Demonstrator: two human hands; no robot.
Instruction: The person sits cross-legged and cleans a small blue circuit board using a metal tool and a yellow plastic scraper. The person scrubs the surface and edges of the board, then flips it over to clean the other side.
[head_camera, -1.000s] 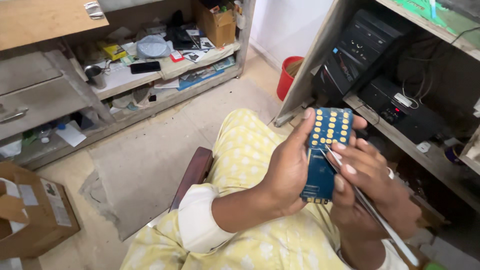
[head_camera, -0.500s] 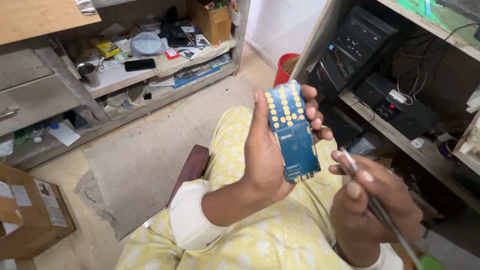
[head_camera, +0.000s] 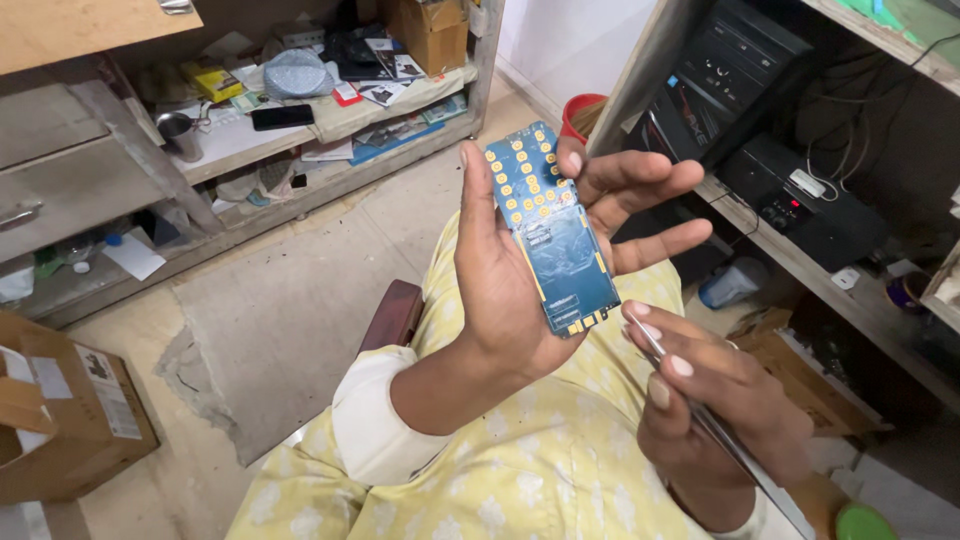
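Two bare hands work over one thing, a narrow blue rectangular circuit board with rows of round gold contact pads (head_camera: 553, 235). The left hand (head_camera: 520, 270) has its grip clenched on the board's long edges, thumb along the edge away from the fingers, fingers spread behind the upper end, so the board stands nearly upright in front of the palm, pad end up. Just below the board's lower end is the right hand (head_camera: 715, 400), its grip closed on a thin silvery metal tweezer-like tool (head_camera: 720, 430); the tool's tip lies just beside the board's bottom corner, and whether it touches I cannot tell. Beneath the board spreads pale yellow patterned cloth (head_camera: 540, 470) over the person's lap, with a white cuff (head_camera: 375, 420) on the left wrist. Well apart from the board, on the thumb's side, a brown cardboard box (head_camera: 70, 410) sits on the floor. Above the board on that same side stands a low wooden shelf (head_camera: 330, 125) cluttered with papers and a black phone (head_camera: 283, 116). Past the board's fingers side, a black computer case (head_camera: 740, 75) sits on another shelf, near a red bucket (head_camera: 582, 112)
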